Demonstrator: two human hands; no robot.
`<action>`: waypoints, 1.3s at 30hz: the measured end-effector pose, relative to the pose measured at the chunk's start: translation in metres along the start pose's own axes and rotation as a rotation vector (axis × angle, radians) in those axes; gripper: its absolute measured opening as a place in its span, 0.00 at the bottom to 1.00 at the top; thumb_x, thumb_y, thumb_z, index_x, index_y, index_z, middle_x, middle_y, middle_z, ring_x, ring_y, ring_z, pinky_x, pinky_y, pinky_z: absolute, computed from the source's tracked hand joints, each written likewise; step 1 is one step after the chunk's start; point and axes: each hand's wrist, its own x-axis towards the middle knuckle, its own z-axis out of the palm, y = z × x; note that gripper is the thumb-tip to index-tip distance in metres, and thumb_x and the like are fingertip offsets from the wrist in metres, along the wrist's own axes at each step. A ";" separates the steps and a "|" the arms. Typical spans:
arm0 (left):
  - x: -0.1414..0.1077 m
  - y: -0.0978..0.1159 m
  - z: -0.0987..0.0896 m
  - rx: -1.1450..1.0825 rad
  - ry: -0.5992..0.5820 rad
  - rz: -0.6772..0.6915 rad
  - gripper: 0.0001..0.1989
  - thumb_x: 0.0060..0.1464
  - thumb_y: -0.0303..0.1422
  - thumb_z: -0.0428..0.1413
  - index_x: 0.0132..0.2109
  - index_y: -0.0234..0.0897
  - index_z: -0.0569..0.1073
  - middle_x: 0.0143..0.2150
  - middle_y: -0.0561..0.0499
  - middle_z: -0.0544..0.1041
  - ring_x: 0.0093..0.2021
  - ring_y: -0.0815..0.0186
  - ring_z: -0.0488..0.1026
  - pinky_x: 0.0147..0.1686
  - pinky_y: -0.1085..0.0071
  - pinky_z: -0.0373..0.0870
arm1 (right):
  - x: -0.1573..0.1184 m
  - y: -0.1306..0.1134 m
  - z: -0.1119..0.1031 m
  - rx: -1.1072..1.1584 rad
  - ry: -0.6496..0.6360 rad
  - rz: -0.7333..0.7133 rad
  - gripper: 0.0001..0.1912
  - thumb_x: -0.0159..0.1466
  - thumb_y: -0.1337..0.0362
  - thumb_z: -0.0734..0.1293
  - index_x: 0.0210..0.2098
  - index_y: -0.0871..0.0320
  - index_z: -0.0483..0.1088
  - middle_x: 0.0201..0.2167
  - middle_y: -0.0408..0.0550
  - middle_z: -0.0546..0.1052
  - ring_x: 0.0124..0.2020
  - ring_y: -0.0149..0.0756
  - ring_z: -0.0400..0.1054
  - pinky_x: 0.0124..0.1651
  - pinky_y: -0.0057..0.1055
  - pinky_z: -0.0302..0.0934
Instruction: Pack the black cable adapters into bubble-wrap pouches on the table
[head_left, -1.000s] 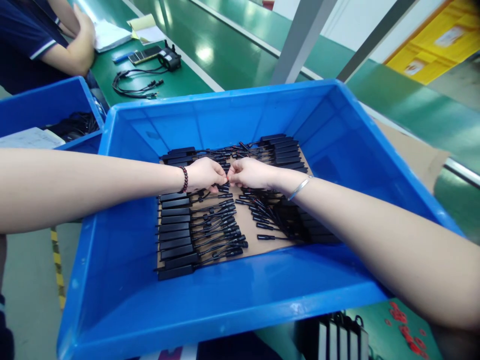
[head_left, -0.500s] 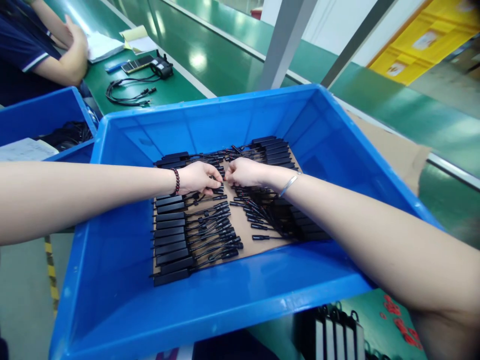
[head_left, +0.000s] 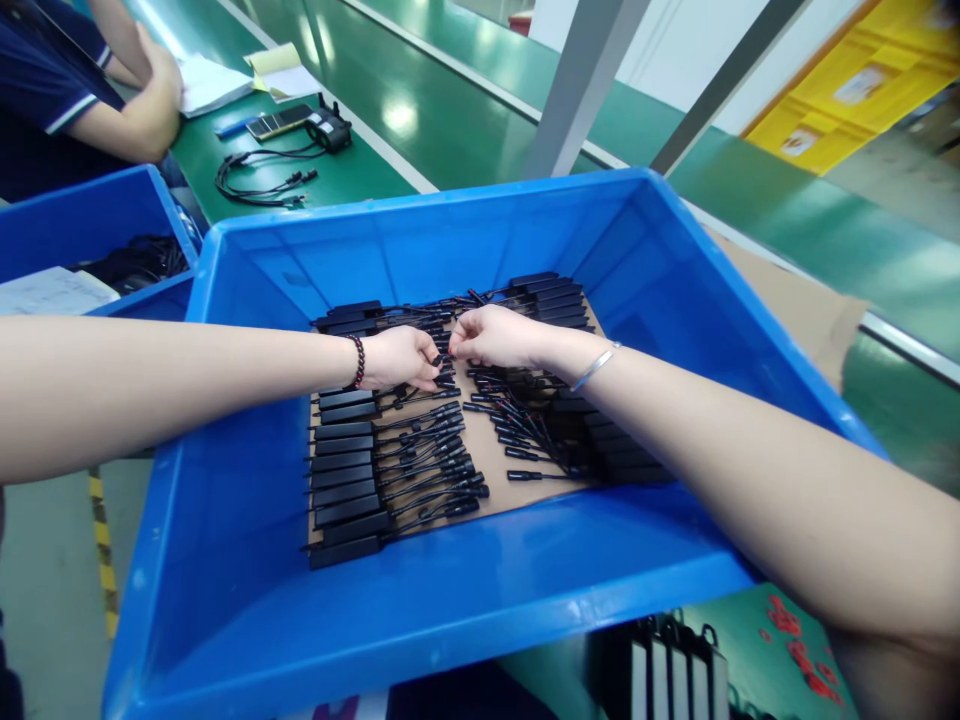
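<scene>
Inside a large blue bin (head_left: 375,630), black boxes with short cables (head_left: 344,478) lie in a left row and a right row on a brown cardboard sheet (head_left: 487,452). My left hand (head_left: 405,358) is closed in a pinch on a black cable connector (head_left: 439,361) near the middle of the bin. Just to its right, my right hand (head_left: 487,335) has its fingers pinched together, with a small red piece (head_left: 451,351) showing at the fingertips. The two hands are close but apart. Cable ends lie beneath both hands, and my right forearm hides part of the right row.
At the upper left, a person's arms (head_left: 150,105) rest on the green table (head_left: 191,185) beside papers, a phone and cables. Another blue bin (head_left: 82,215) stands at the left. Red rings (head_left: 810,668) and black-and-white units (head_left: 675,675) lie below the bin. A grey post (head_left: 585,85) rises behind.
My right hand has lifted slightly, opening a small gap from my left hand, and the red piece is now visible at its fingertips. The view has shifted a little.
</scene>
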 end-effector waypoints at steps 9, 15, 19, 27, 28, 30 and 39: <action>0.005 -0.005 0.002 -0.107 0.051 0.053 0.07 0.47 0.17 0.56 0.30 0.29 0.67 0.22 0.54 0.71 0.23 0.73 0.72 0.32 0.70 0.75 | -0.003 -0.007 0.003 -0.101 -0.012 0.007 0.07 0.52 0.68 0.64 0.31 0.61 0.72 0.23 0.42 0.72 0.22 0.25 0.60 0.24 0.21 0.51; 0.001 -0.002 0.003 -0.130 0.082 0.053 0.06 0.47 0.21 0.58 0.27 0.29 0.69 0.23 0.54 0.71 0.23 0.74 0.70 0.32 0.72 0.74 | -0.003 -0.006 0.002 -0.104 -0.006 0.003 0.06 0.52 0.67 0.65 0.29 0.61 0.72 0.22 0.42 0.72 0.22 0.25 0.59 0.23 0.21 0.51; 0.001 -0.003 0.003 -0.115 0.101 0.044 0.05 0.47 0.21 0.58 0.27 0.30 0.69 0.24 0.53 0.72 0.22 0.75 0.70 0.29 0.76 0.72 | -0.003 -0.006 0.001 -0.090 -0.028 0.013 0.06 0.52 0.67 0.65 0.29 0.61 0.72 0.22 0.42 0.72 0.21 0.25 0.59 0.23 0.22 0.52; -0.002 0.001 0.002 -0.057 0.069 0.057 0.04 0.44 0.19 0.58 0.29 0.28 0.72 0.26 0.50 0.75 0.23 0.75 0.71 0.28 0.78 0.70 | 0.002 -0.002 0.001 -0.121 -0.102 0.018 0.02 0.52 0.69 0.65 0.25 0.60 0.70 0.22 0.45 0.73 0.21 0.27 0.62 0.23 0.23 0.55; -0.003 0.002 0.002 -0.058 0.063 0.058 0.04 0.45 0.18 0.58 0.29 0.28 0.72 0.26 0.50 0.75 0.23 0.75 0.71 0.28 0.78 0.70 | 0.002 -0.002 0.001 -0.103 -0.113 0.032 0.02 0.52 0.69 0.65 0.24 0.60 0.70 0.22 0.44 0.73 0.21 0.27 0.62 0.23 0.23 0.56; -0.003 0.001 0.003 -0.054 0.057 0.056 0.03 0.45 0.19 0.58 0.29 0.28 0.71 0.26 0.50 0.75 0.24 0.74 0.72 0.28 0.78 0.70 | 0.002 -0.002 0.003 -0.027 -0.136 0.073 0.02 0.52 0.71 0.65 0.24 0.60 0.70 0.22 0.44 0.73 0.20 0.27 0.62 0.23 0.23 0.57; 0.002 -0.003 0.002 -0.112 0.096 0.113 0.05 0.44 0.27 0.62 0.29 0.30 0.73 0.27 0.52 0.74 0.27 0.73 0.72 0.35 0.70 0.75 | -0.003 -0.004 -0.007 0.553 -0.142 0.351 0.08 0.56 0.76 0.64 0.22 0.61 0.68 0.21 0.46 0.74 0.21 0.28 0.68 0.31 0.25 0.68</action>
